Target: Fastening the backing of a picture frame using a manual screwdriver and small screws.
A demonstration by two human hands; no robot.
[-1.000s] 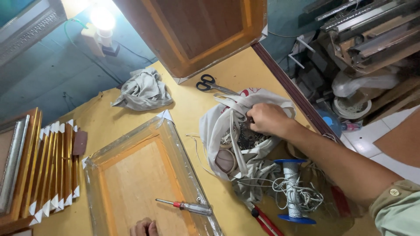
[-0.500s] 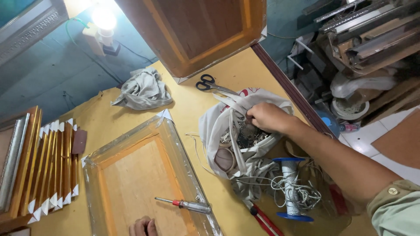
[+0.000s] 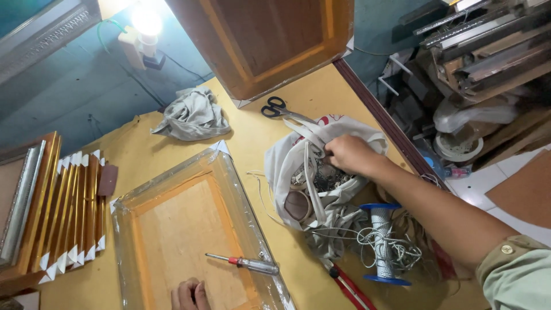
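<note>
The white cloth bag (image 3: pixel 298 166) lies slumped open on the yellow table (image 3: pixel 143 166), right of the plastic-wrapped frame (image 3: pixel 189 229) and just above the blue spool of cord (image 3: pixel 383 244), and your right hand (image 3: pixel 351 155) sits in its mouth with fingers curled down among the small metal bits inside; you cannot tell whether they pinch anything. Your right arm reaches in from the lower right, sleeve at the elbow. Your left hand (image 3: pixel 190 294) rests knuckles-up on the frame's backing, loosely curled and holding nothing, just below the screwdriver (image 3: pixel 244 264).
</note>
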